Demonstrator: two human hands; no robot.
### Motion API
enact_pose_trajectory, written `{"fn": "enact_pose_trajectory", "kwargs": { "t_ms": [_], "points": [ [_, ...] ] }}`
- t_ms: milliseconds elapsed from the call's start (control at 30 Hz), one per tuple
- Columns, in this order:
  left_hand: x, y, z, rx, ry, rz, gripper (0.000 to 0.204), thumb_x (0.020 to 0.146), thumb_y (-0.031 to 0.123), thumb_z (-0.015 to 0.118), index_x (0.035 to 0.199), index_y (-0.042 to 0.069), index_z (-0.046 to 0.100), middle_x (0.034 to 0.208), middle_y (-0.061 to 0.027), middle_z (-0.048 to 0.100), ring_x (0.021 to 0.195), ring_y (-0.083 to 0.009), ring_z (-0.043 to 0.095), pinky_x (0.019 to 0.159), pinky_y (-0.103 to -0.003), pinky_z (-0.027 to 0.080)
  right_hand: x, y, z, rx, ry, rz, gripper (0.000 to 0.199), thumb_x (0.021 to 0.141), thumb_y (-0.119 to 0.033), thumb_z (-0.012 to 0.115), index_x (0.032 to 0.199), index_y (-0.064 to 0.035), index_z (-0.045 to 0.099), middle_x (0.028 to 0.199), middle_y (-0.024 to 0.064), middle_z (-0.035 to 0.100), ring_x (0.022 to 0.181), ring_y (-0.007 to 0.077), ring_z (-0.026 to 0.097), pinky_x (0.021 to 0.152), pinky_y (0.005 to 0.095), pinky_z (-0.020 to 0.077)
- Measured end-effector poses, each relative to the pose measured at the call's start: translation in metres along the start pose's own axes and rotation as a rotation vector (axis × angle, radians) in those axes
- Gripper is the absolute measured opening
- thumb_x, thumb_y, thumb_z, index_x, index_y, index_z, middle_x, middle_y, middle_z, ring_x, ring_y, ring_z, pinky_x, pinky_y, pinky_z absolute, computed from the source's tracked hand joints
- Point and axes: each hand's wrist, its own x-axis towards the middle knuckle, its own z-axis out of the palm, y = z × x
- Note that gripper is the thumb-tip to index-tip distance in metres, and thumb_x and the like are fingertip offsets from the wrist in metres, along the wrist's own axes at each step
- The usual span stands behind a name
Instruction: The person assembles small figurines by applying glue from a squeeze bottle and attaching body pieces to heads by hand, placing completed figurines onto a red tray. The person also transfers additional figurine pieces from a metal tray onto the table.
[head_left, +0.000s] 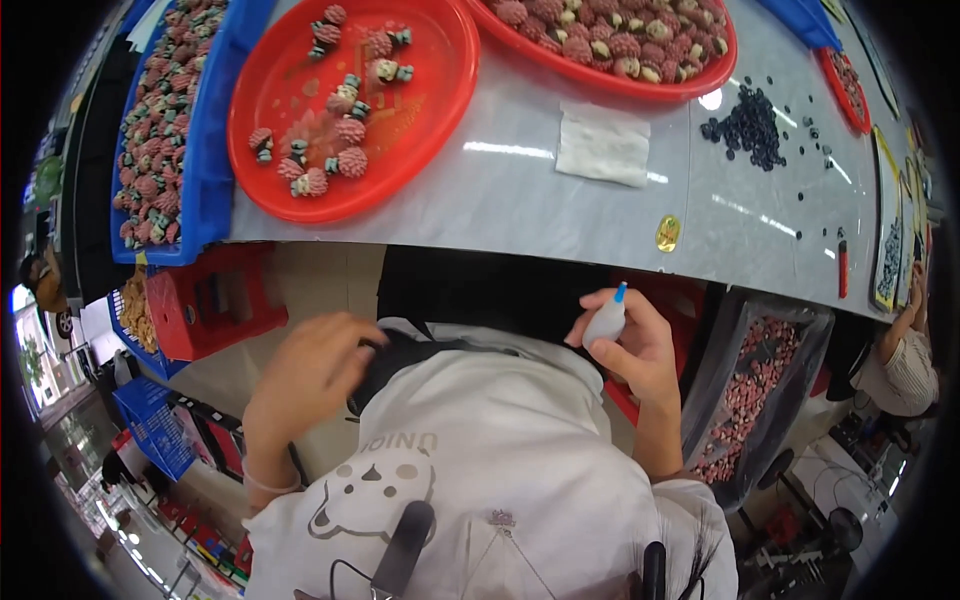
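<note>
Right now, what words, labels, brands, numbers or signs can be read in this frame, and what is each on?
White shirt: lettering by a printed animal face, partly lost in folds; wording not copied here.
Red tray: faint yellowish print, too blurred to read.
Gold oval sticker on the table: markings too small to read.
White blue-tipped bottle in the right hand: no lettering visible.

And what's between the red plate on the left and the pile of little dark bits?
A white cloth lying on the grey table, in the head view.
</note>
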Motion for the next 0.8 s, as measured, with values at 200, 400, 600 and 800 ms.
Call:
{"fn": "enact_pose_trajectory", "kwargs": {
  "t_ms": [200, 400, 600, 800],
  "points": [
    [0.065, 0.074, -0.05, -0.016, 0.455, 0.501, 0.02, 0.07, -0.003, 0.053, 0.087, 0.002, 0.061, 0.086, -0.0112, 0.059, 0.081, -0.0269, 0.057, 0.071, -0.031, 0.045, -0.018, -0.015, -0.001, 0.179, -0.064, -0.085, 0.034, 0.08, -0.015, 0.062, 0.106, 0.0026, 0.049, 0.078, 0.0101, 0.059, 0.074, 0.0151, 0.058, 0.066, 0.0251, 0.0452],
    [0.114, 0.118, -0.019, -0.289, 0.409, 0.69, 0.022, 0.072, 0.005, 0.065, 0.093, 0.001, 0.06, 0.091, -0.0096, 0.058, 0.081, -0.0204, 0.055, 0.068, -0.027, 0.043, -0.028, -0.034, -0.007, 0.185, 0.176, -0.2, 0.043, 0.08, -0.022, 0.064, 0.107, 0.0042, 0.044, 0.085, 0.0133, 0.059, 0.073, 0.0173, 0.059, 0.062, 0.0255, 0.0478],
    [0.138, 0.127, 0.025, -0.814, 0.208, 0.548, 0.031, 0.069, 0.014, 0.073, 0.094, 0.002, 0.059, 0.095, -0.0053, 0.053, 0.073, -0.0089, 0.045, 0.063, -0.021, 0.037, -0.005, -0.047, 0.007, 0.225, 0.321, -0.39, 0.04, 0.078, -0.012, 0.066, 0.106, 0.0021, 0.041, 0.09, 0.013, 0.058, 0.075, 0.0149, 0.059, 0.061, 0.0231, 0.0483],
    [0.141, 0.124, 0.027, -0.818, 0.287, 0.538, 0.028, 0.071, 0.018, 0.072, 0.09, 0.001, 0.062, 0.093, -0.0079, 0.053, 0.08, -0.0125, 0.048, 0.067, -0.023, 0.038, 0.008, -0.053, 0.009, 0.306, 0.253, -0.401, 0.036, 0.077, -0.003, 0.065, 0.104, 0.0028, 0.041, 0.093, 0.0141, 0.059, 0.077, 0.0134, 0.059, 0.063, 0.0227, 0.0488]
  ]
}}
